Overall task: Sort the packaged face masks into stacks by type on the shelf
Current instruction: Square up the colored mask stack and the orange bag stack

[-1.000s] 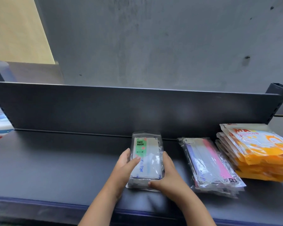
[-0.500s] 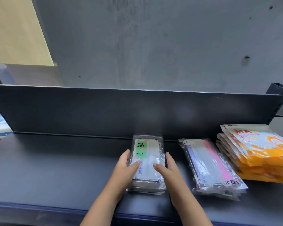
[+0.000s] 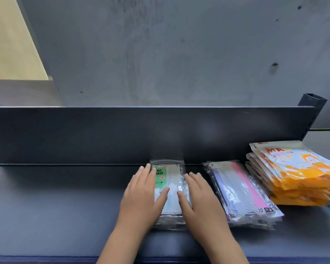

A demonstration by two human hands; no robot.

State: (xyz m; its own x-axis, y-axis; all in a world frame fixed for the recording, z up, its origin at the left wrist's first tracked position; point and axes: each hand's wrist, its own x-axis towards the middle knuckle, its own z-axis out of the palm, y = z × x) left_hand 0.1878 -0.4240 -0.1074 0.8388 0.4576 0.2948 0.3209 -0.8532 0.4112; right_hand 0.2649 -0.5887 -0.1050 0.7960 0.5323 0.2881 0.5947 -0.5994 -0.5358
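A small stack of clear packs with a green "FACE MASK" label (image 3: 168,180) lies on the dark shelf (image 3: 55,206), close to its back panel. My left hand (image 3: 143,195) rests flat on the stack's left side, fingers straight. On its right side my right hand (image 3: 198,197) lies the same way, thumbs nearly meeting over the top pack. To the right sits a stack of clear packs with pink, white and purple masks (image 3: 240,191). Further right is a pile of orange and white printed packs (image 3: 297,174).
The shelf's upright back panel (image 3: 122,134) runs the full width behind the stacks, with a black post (image 3: 312,101) at its right end. A grey concrete wall rises behind. Bare shelf surface stretches to the left of my hands.
Both hands have slid from gripping the stack's sides and front edge up onto it, fingers now flat along its sides. The stack sits a little nearer the back panel.
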